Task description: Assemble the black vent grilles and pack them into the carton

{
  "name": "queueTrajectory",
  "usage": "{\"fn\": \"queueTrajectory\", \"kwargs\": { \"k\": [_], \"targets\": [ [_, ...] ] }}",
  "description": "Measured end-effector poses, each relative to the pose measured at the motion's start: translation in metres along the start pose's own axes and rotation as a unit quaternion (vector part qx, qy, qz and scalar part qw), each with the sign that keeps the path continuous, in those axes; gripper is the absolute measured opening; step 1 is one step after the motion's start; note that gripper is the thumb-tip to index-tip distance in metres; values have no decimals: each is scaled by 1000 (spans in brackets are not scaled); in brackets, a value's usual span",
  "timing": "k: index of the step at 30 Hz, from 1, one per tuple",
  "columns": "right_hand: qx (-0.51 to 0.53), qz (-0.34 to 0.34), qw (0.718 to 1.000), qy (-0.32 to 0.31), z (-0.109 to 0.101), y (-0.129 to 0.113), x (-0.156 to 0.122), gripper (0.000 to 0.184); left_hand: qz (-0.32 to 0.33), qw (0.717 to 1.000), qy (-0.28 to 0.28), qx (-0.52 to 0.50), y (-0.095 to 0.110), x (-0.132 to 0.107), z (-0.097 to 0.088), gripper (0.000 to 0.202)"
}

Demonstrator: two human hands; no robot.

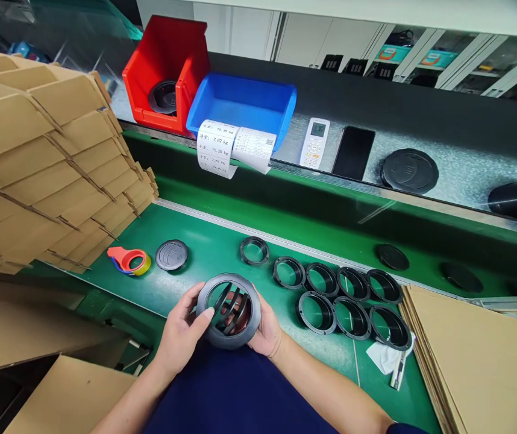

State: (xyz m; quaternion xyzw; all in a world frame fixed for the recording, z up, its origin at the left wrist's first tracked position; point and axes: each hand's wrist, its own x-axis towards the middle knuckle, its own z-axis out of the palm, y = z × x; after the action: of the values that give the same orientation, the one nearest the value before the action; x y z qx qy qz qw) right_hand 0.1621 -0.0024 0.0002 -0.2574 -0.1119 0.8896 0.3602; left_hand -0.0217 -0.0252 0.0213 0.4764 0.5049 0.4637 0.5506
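Vent ring (234,283) sits clamped at its rim between left hand (179,334) and right hand (265,334).

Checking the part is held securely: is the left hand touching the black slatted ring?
Touching. The head view shows the left hand gripping the black slatted ring, with the thumb and fingers pressed against its rim.

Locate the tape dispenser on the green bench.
In the head view, the tape dispenser sits on the green bench, between the stacked cardboard dividers and a round black lid.
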Motion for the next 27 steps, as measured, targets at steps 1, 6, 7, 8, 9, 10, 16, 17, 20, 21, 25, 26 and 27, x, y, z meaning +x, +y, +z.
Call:
{"fn": "queueTrajectory", "kwargs": {
  "k": [1, 6, 7, 8, 9, 10, 16, 17, 20, 21, 25, 26, 27],
  "targets": [
    [7, 0, 1000, 7, 0, 0, 1, 56, 1, 1000, -5, 0, 2, -1, 0, 50],
    [58, 13, 998, 29, -2, -3, 4, 41, 23, 999, -22, 16, 5, -3, 2, 59],
    [66, 17, 997, 28, -2, -3, 4, 40, 28, 999, -20, 22, 5, -3, 3, 60],
    [71, 21, 997, 25, -3, -3, 5, 40, 31, 999, -18, 28, 5, -3, 3, 60],
    [74, 23, 997, 21, -3, -3, 5, 39, 33, 999, -17, 34, 5, -3, 4, 60],
    [76, 26, 997, 16, -3, -3, 5, 39, 34, 998, -19, 39, 5, -3, 4, 59],
    [77, 27, 997, 6, -3, -6, 6, 47, 34, 998, -33, 30, 2, -2, 1, 57],
    [73, 27, 997, 5, -3, -6, 6, 49, 34, 999, -33, 22, 1, -2, 0, 57],
    [56, 36, 998, 8, -3, -8, 7, 55, 18, 999, -28, 1, -5, -1, -3, 56],
    [51, 40, 998, 8, -3, -8, 7, 57, 11, 1000, -25, -5, -7, -1, -4, 56],
    [36, 52, 998, -1, -5, -8, 9, 62, -7, 1000, -16, -21, -11, -2, -5, 56],
    [36, 53, 998, 0, -6, -7, 9, 63, -8, 1000, -15, -22, -12, -2, -5, 56],
    [36, 54, 998, 2, -7, -7, 10, 63, -9, 1000, -14, -23, -12, -2, -5, 56]
  ]
}}
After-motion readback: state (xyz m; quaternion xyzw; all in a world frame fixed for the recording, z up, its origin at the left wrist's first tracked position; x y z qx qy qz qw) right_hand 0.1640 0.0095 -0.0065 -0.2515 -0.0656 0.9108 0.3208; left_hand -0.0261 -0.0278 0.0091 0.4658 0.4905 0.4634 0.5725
